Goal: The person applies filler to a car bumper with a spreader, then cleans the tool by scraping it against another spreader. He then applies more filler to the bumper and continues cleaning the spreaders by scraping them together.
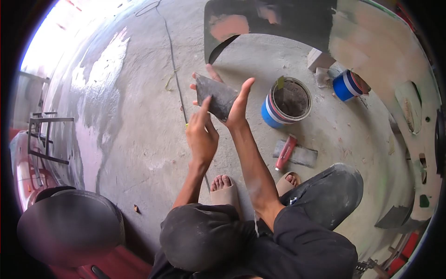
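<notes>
A flat dark grey plate [216, 95] rests on my upturned right hand [238, 109], whose fingers reach behind it to its left edge; the thumb sticks out to the right. My left hand [202, 132] is just below, its index finger stretched onto the plate's face and its other fingers partly bent. Nothing shows held in it. To the right stands an open blue and white tin [274, 111] with grey material inside. A red tube [285, 152] lies across a grey flat plate [304, 156] on the floor.
A dark curved panel [288, 18] spans the top, joining a beige panel [371, 44]. A second blue tin [344, 88] lies tilted beside a pale block [319, 59]. A cable [172, 51] crosses the floor. At left are a metal frame [51, 120] and a round dark object [69, 228].
</notes>
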{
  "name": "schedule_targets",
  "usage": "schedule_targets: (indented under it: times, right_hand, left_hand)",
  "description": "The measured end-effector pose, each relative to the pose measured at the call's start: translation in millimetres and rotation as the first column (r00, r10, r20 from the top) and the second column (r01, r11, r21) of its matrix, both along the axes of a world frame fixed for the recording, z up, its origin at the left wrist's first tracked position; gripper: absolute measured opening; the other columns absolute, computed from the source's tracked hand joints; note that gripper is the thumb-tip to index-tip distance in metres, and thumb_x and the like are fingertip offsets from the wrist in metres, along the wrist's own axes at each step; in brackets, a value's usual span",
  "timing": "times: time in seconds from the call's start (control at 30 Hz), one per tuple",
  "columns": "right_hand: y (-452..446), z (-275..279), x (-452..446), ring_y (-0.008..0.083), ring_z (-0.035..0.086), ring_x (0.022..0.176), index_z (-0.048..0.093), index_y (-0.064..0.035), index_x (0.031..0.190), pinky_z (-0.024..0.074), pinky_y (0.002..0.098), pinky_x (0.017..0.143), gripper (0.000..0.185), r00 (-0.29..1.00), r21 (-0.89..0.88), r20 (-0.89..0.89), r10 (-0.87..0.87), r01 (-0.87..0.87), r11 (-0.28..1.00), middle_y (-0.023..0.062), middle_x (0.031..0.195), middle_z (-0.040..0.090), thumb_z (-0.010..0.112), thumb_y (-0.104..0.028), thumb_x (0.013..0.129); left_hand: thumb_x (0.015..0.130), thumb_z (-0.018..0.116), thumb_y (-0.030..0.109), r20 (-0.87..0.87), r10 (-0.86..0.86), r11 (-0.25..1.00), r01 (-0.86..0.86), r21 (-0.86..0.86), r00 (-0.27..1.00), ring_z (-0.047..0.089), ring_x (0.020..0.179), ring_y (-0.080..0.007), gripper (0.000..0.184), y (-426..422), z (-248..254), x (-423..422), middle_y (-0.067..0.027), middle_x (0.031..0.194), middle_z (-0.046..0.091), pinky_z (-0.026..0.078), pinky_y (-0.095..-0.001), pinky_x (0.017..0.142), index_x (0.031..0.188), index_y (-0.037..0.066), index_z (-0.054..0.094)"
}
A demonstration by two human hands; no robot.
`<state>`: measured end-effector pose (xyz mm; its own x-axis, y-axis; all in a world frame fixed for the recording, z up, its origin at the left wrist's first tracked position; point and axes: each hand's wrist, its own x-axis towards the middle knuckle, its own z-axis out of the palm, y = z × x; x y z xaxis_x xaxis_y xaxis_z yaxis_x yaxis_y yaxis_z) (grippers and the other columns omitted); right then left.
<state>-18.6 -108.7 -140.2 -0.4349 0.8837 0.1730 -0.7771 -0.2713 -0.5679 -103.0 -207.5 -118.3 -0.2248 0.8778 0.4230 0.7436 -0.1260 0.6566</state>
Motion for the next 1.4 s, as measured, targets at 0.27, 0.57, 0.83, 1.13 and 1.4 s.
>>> schedule_targets:
  times: [0.27, 0.57, 0.83, 1.13, 1.4]
  right_hand:
    - [8, 1, 17, 0.0341, 0.062, 0.131, 0.035, -0.0046, 0.165, 0.0606, 0.0481, 0.097, 0.089, 0.975, -0.227, -0.211, -0.073, 0.023, 0.974, 0.0215, 0.156, 0.052, 0.046, -0.065, 0.101]
    - [4, -24, -1, 0.0291, 0.058, 0.136, 0.036, 0.002, 0.163, 0.0576, 0.0436, 0.101, 0.113, 0.974, -0.077, 0.214, -0.074, 0.093, 0.993, 0.0183, 0.159, 0.051, 0.022, -0.089, 0.098]
    - [-18, -22, -30, 0.0248, 0.051, 0.142, 0.031, 0.0022, 0.166, 0.0499, 0.0372, 0.109, 0.116, 0.963, -0.027, 0.264, -0.044, 0.053, 0.998, 0.0144, 0.165, 0.045, 0.023, -0.091, 0.096]
    - [-22, -20, -35, 0.0226, 0.047, 0.145, 0.028, 0.0017, 0.167, 0.038, 0.039, 0.121, 0.116, 0.927, 0.128, 0.352, -0.126, 0.086, 0.988, 0.0128, 0.168, 0.04, 0.026, -0.09, 0.097]
    - [-20, -4, -30, 0.0228, 0.051, 0.141, 0.025, -0.0047, 0.17, 0.0391, 0.0387, 0.12, 0.12, 0.933, 0.103, 0.34, -0.123, 0.093, 0.99, 0.0155, 0.167, 0.041, 0.027, -0.096, 0.091]
  left_hand:
    - [0.073, 0.058, -0.015, -0.093, -0.218, 0.976, 0.217, -0.016, 0.972, 0.069, 0.105, -0.0352, 0.076, -20, -5, 23, -0.0172, 0.129, 0.073, 0.057, -0.0431, 0.095, 0.146, 0.006, 0.063]
    - [0.095, 0.062, -0.009, 0.082, -0.114, 0.991, 0.119, -0.058, 0.99, 0.073, 0.114, -0.0425, 0.048, -12, -9, 13, -0.0291, 0.122, 0.073, 0.058, -0.0457, 0.093, 0.142, 0.0, 0.065]
    - [0.097, 0.056, -0.008, 0.078, 0.022, 0.999, -0.018, -0.05, 0.997, 0.074, 0.109, -0.0426, 0.047, 13, 14, -14, -0.0269, 0.123, 0.072, 0.058, -0.0461, 0.095, 0.142, 0.001, 0.065]
    - [0.097, 0.056, -0.007, 0.146, 0.025, 0.999, -0.03, 0.032, 0.989, 0.074, 0.11, -0.0423, 0.049, 29, 9, -32, -0.0257, 0.126, 0.072, 0.058, -0.0437, 0.093, 0.144, 0.004, 0.065]
    - [0.097, 0.056, -0.01, 0.255, -0.026, 1.0, 0.025, 0.006, 0.967, 0.074, 0.114, -0.039, 0.047, 31, 15, -35, -0.0249, 0.126, 0.073, 0.059, -0.0422, 0.097, 0.142, 0.001, 0.065]
